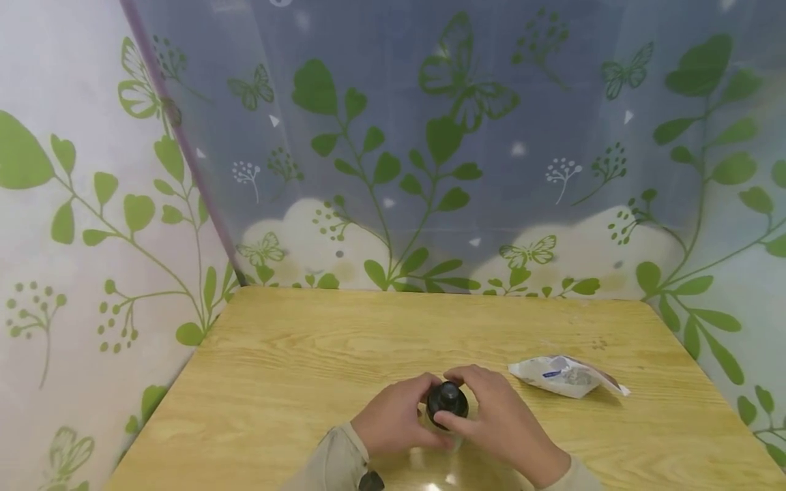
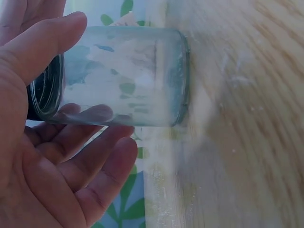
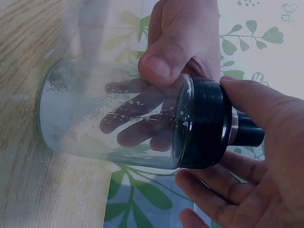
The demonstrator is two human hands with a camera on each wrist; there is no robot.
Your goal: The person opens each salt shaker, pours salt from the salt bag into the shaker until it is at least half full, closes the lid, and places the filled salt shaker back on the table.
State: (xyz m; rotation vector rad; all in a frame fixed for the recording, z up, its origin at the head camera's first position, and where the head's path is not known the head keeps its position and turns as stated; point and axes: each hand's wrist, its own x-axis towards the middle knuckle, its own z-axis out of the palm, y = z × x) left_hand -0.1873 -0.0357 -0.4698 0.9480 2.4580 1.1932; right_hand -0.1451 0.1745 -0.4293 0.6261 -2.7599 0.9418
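Beige cloth, a sleeve [image 1: 334, 457], ends at the left hand [image 1: 393, 417], whose thumb and fingers curl round the side of a jar [image 3: 95, 135] over the near part of the desk [image 1: 295, 382]; a dark object [image 1: 371, 481] by that cuff is cut off by the frame and cannot be named. Roughly upright between both hands, the jar shows only pale specks through its glass, so it should be fairly light, stiff, smooth enough to slip and breakable if knocked. Its straight wall suits a steadying hold, while the black lid [image 3: 206, 124], topped by a knob [image 3: 248, 132], likely offers firmer purchase. Whether the base touches the desk is hard to tell, and what the specks are is unclear. At right, the right hand [image 1: 500, 419] has thumb and fingers clamped on the lid. Farther right lies a creased packet [image 1: 561, 375], probably soft and light, its print unreadable and contents unseen.
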